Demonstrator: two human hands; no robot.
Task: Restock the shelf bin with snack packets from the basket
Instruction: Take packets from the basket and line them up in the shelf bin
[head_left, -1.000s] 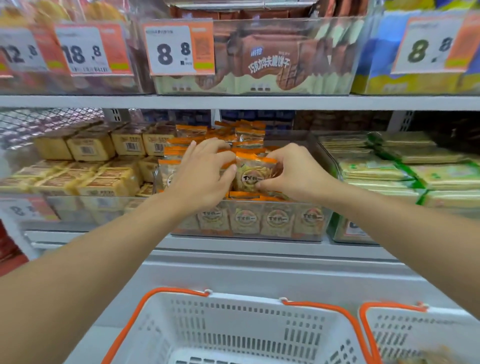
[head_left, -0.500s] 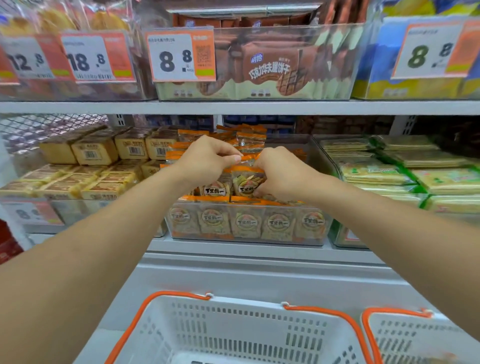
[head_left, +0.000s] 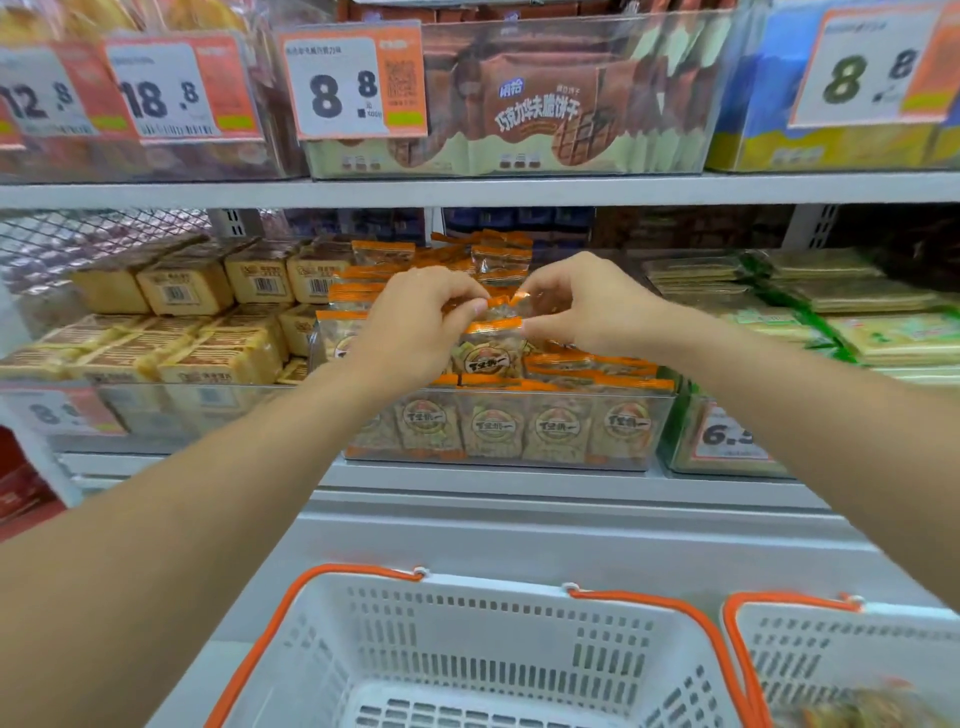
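Orange-edged snack packet (head_left: 488, 349) pinched by left hand (head_left: 415, 327) and right hand (head_left: 587, 306).

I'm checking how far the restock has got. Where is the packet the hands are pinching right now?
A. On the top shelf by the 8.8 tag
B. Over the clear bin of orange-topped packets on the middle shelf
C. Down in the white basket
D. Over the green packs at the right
B: the left hand and right hand pinch the packet over the clear bin of matching packets.
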